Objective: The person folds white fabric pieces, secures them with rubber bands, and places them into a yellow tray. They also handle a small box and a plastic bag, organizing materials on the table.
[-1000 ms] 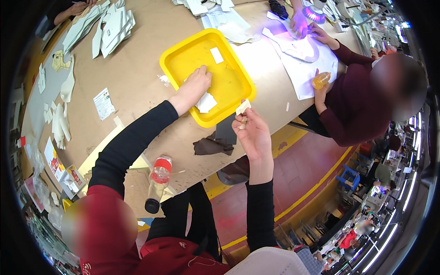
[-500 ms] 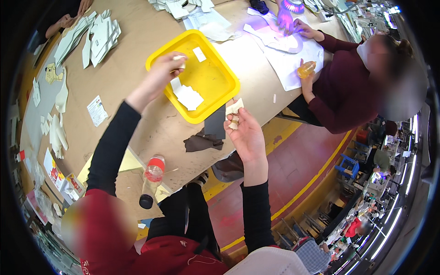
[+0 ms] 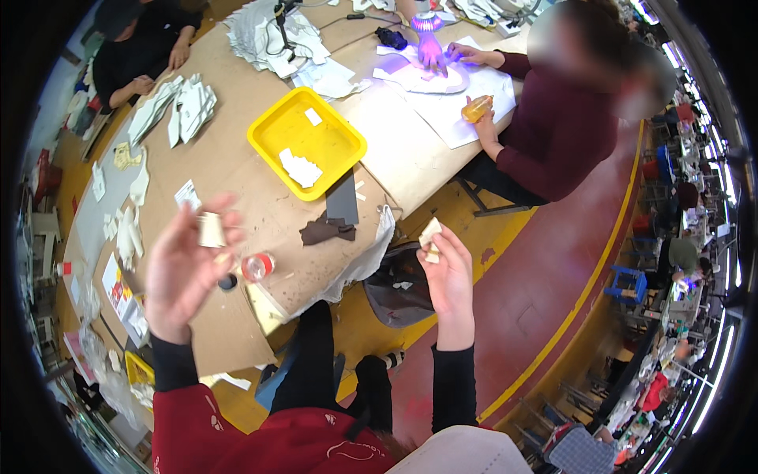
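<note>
My left hand (image 3: 178,272), slightly blurred, is raised over the near left of the table. A small cream piece (image 3: 212,230) is held at its fingers, and a second cream bit shows lower by the palm. Off to the right, beyond the table edge, my right hand (image 3: 450,276) pinches a few small cream pieces (image 3: 430,231) between thumb and fingers. What they are made of cannot be told. Farther back sits a yellow tray (image 3: 260,126) with white pieces (image 3: 300,167) near its front and a single white piece (image 3: 313,117) toward its back.
Dark cloth (image 3: 325,230) and a grey sheet (image 3: 342,197) lie before the tray. A red-labelled bottle (image 3: 258,267) is beside my left hand. A dark bag (image 3: 401,288) stands below the edge. One co-worker (image 3: 545,126) sits at right under a purple lamp, another (image 3: 134,59) far left.
My left hand has come back from over the tray toward me, carrying a cream piece. My right hand now appears farther right and lower, still pinching its pieces. The whole view has shifted.
</note>
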`<control>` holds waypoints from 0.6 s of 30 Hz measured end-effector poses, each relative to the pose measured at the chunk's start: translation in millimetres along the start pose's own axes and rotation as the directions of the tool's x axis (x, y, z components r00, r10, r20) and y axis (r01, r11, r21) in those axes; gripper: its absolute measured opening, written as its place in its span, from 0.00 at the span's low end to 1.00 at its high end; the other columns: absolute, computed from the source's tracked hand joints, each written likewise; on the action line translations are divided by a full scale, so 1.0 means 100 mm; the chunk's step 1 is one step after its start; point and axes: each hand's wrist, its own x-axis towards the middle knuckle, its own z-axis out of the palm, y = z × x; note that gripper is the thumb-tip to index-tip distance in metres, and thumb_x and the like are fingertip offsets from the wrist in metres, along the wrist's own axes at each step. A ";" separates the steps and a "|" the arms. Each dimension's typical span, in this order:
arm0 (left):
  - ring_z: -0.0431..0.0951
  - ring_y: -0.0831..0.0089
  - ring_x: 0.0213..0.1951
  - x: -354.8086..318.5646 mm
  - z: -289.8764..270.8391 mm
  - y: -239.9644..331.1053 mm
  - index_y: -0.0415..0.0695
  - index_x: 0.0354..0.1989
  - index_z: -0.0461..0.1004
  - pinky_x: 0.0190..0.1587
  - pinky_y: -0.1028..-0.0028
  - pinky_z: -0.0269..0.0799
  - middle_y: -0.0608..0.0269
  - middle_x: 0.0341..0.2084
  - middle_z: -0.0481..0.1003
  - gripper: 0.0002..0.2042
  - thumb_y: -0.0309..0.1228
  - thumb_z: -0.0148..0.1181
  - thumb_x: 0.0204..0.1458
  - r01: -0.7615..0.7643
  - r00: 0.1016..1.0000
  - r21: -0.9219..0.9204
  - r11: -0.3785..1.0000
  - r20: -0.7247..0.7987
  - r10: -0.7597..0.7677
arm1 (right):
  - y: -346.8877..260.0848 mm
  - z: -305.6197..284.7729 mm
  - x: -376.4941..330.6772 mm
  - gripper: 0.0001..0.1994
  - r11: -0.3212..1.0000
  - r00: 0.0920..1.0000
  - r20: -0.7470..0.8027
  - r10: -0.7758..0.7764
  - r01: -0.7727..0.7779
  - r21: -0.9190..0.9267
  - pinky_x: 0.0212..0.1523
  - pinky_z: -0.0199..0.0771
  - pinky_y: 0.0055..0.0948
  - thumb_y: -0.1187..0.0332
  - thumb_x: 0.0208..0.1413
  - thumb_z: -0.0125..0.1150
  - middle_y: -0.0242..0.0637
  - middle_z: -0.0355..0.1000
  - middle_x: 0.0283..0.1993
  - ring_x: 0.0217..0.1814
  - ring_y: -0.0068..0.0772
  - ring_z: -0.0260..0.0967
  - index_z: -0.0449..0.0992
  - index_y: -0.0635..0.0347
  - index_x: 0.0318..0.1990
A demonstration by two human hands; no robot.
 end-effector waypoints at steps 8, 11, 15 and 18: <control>0.64 0.58 0.64 -0.27 1.50 -2.70 0.35 0.68 0.53 0.65 0.62 0.63 0.47 0.66 0.59 0.29 0.47 0.35 0.68 0.537 0.837 -0.323 0.779 0.321 -0.443 | -1.12 -1.16 -1.98 0.12 0.949 0.970 0.013 -0.243 0.241 -0.205 0.40 0.70 0.22 0.76 0.59 0.57 0.35 0.75 0.42 0.41 0.22 0.70 0.75 0.68 0.49; 0.65 0.59 0.63 -0.53 2.11 -3.69 0.36 0.68 0.53 0.63 0.61 0.66 0.48 0.64 0.60 0.29 0.47 0.33 0.68 0.706 0.688 -0.309 0.637 0.513 -0.514 | -1.68 -1.58 -2.89 0.12 0.777 0.944 0.066 -0.324 0.305 -0.550 0.43 0.69 0.20 0.79 0.56 0.59 0.31 0.75 0.40 0.40 0.19 0.69 0.77 0.66 0.48; 0.68 0.60 0.61 -0.96 2.98 -4.62 0.35 0.67 0.54 0.61 0.60 0.68 0.48 0.64 0.61 0.29 0.46 0.33 0.68 0.791 0.567 -0.144 0.595 0.538 -0.624 | -2.11 -2.13 -3.78 0.11 0.309 0.876 0.125 -0.467 0.294 -0.904 0.36 0.73 0.26 0.77 0.53 0.62 0.39 0.74 0.34 0.34 0.28 0.74 0.78 0.62 0.45; 0.66 0.57 0.62 -1.19 3.40 -5.21 0.36 0.66 0.56 0.63 0.62 0.66 0.50 0.63 0.62 0.27 0.45 0.35 0.68 0.831 0.472 0.014 0.557 0.514 -0.717 | -2.29 -2.52 -4.17 0.15 0.012 0.788 0.153 -0.597 0.199 -0.980 0.35 0.76 0.25 0.78 0.53 0.63 0.38 0.75 0.43 0.33 0.30 0.74 0.76 0.62 0.50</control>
